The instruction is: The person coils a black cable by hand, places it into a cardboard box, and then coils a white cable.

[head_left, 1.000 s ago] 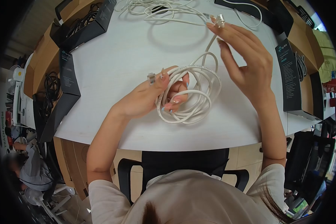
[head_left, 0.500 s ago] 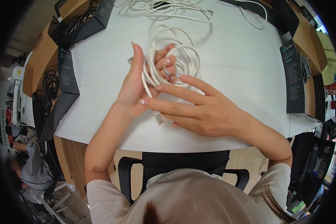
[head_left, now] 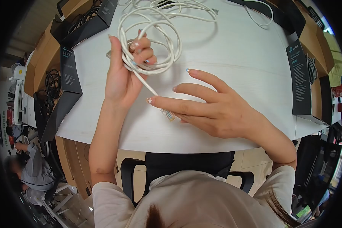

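A white Ethernet cable (head_left: 177, 45) hangs in loose round loops from my left hand (head_left: 119, 78). That hand's fingers curl through the coil and its thumb points up along the loops' left side. One length runs down from the coil to my right hand (head_left: 216, 108), passing under its index finger. Just below that finger, the clear plug (head_left: 169, 115) at the cable's end sticks out. The right hand's other fingers are spread, while its thumb is mostly hidden underneath. Beside the left thumb a second plug (head_left: 108, 54) shows in part.
More white cable (head_left: 195, 16) lies in loops at the table's far side. Open black boxes with dark cables (head_left: 52, 87) stand at left, and another box (head_left: 298, 81) with grey cable at right. A black chair (head_left: 190, 163) is at the near edge; a person (head_left: 38, 167) sits far left.
My left hand has moved up and left with the coil, away from the right hand. The cable length between the hands is now longer and straighter. The right hand has barely shifted.
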Demonstrator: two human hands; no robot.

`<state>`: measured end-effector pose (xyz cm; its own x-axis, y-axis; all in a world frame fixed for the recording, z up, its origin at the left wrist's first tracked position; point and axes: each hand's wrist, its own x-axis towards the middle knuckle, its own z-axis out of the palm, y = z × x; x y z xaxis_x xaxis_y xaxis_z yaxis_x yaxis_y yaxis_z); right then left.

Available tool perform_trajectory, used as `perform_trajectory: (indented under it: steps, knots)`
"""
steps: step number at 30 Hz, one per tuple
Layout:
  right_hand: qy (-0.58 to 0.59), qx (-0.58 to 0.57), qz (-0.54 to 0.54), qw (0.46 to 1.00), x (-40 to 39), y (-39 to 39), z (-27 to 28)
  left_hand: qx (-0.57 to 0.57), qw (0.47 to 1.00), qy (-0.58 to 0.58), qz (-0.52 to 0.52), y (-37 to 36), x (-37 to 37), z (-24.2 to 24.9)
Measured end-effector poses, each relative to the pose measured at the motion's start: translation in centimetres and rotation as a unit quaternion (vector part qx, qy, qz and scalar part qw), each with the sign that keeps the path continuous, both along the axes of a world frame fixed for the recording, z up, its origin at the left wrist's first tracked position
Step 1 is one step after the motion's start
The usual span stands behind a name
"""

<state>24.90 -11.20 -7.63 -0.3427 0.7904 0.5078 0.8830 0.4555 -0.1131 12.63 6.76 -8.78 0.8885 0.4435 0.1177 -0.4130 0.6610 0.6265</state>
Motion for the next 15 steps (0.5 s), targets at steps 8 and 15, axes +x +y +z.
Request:
perform_trajectory:
  steps: [8,15]
  knots:
    - [0.129,0.109,-0.058,0.984,2.5,0.0,0.6,-0.051,0.996,-0.020,-0.071,-0.7,0.8,-0.8]
    - [0.225,0.178,-0.127,0.950,3.7,1.2,0.3,0.129,0.982,0.112,-0.083,-2.9,0.3,0.2]
